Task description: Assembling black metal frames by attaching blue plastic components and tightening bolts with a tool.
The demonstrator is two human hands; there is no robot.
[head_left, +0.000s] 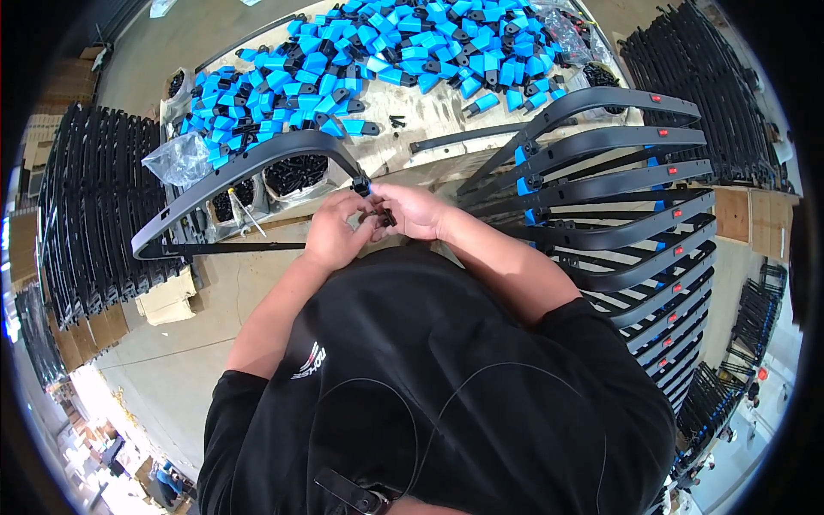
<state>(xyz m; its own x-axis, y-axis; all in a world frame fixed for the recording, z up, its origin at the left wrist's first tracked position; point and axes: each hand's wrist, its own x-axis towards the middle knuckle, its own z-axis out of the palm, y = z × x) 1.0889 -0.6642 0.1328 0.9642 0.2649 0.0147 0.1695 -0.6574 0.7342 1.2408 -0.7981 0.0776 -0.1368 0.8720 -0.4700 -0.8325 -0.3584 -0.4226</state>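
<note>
Both hands meet close in front of my chest. My left hand is closed, thumb and fingers pinching small dark parts whose exact kind I cannot make out. Beside it my right hand curls its fingers round the same small parts. A black curved frame with slots and holes arches from the left, and its end with a dark fitting and a bit of blue reaches just above my fingers. Whether my fingers touch that end, I cannot tell.
A large heap of blue and black plastic pieces covers the table. Bags of small black parts stand at its near edge, by a hammer-like tool. Finished-looking curved frames stack at right; dark bars stack at left.
</note>
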